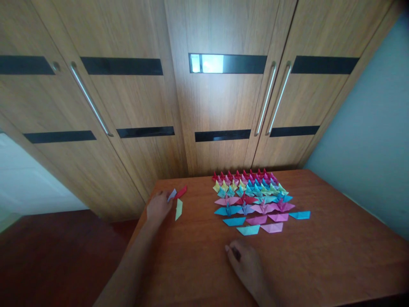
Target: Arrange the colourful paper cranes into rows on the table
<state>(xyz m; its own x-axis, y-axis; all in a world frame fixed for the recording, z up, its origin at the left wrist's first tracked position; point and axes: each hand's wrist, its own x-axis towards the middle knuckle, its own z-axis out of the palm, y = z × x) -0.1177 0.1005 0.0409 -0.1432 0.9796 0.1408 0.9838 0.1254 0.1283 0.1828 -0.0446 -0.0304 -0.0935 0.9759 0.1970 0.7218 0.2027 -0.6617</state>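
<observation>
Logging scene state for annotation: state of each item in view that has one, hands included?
Wardrobe doors: closed.
Front-row cranes: folded, wings spread.
Paper pieces nearest the right hand: flat, wings not spread.
Red piece, pale green piece: flat.
Lavender piece: at left hand; grip unclear.
Right hand: loosely curled.

Probably a bedroom in a home: a tall light-brown wooden wardrobe with black strips and long metal handles [91, 100] fills the top, beside a pale blue wall [367, 140] at right.
</observation>
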